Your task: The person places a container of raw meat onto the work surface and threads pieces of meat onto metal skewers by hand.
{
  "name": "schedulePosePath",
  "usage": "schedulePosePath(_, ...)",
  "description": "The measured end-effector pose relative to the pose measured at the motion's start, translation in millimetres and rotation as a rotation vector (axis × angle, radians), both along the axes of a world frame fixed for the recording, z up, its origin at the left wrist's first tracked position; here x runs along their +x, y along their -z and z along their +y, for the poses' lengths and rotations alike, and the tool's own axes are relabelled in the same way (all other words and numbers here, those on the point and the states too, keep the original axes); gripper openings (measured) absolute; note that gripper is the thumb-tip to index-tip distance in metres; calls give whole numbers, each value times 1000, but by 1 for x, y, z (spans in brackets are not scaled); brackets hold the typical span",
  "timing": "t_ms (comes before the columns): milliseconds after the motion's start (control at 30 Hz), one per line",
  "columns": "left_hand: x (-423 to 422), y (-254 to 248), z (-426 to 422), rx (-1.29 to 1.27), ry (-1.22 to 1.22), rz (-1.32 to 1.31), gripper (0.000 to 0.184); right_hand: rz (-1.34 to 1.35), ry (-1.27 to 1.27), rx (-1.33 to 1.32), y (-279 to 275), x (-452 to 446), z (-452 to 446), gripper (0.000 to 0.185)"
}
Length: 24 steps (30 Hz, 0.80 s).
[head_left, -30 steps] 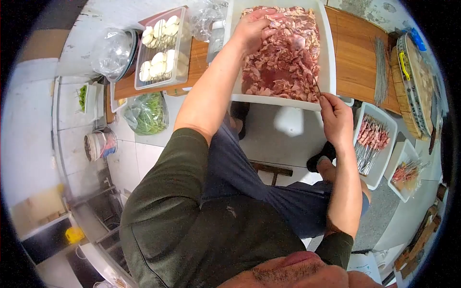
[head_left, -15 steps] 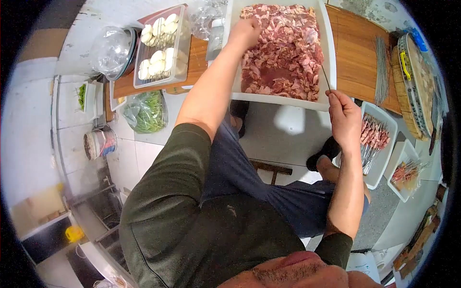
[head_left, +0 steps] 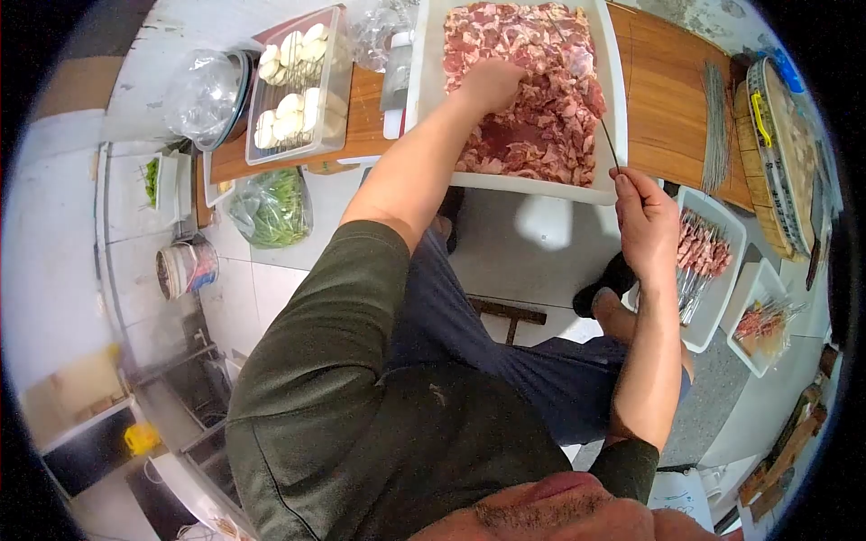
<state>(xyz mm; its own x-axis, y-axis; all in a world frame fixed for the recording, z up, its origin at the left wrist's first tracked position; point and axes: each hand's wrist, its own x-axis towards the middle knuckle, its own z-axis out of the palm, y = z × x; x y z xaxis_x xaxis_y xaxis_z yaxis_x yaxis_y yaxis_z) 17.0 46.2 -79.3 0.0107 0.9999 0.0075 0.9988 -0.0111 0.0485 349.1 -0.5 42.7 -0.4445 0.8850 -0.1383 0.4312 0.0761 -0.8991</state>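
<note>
A white tub (head_left: 610,81) full of raw cut meat (head_left: 532,135) stands before me. My left hand (head_left: 492,86) is low over the meat, left of the tub's middle, with its fingers curled together. Their tips are turned down, and whatever they hold is hidden. At the tub's near right corner, my right hand (head_left: 646,216) pinches one end of a thin metal skewer (head_left: 610,144). The skewer slants up over the rim, and its far end reaches the meat's right edge.
Right of the tub lie a bundle of bare skewers (head_left: 716,131) and a round board (head_left: 780,162). Lower down, one tray (head_left: 722,311) holds loaded meat skewers, beside a smaller tray (head_left: 767,356). At left are a clear box (head_left: 336,113) of skewered white pieces and bagged greens (head_left: 271,212).
My left hand has moved right and toward me, from the meat's upper left to nearer the middle. My right hand keeps the skewer in nearly the same place.
</note>
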Motion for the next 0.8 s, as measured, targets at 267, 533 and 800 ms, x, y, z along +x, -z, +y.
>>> schedulePosePath(267,-6,-49,-3,-19,-485,-816,43,60,28,28,4,3,-1,25)
schedulePosePath(533,-15,-45,-3,141,-335,-1797,38,-34,-14,47,8,-1,0,25)
schedulePosePath(800,-17,-41,7,191,-370,-1998,36,-68,-69,13,14,-5,-3,26)
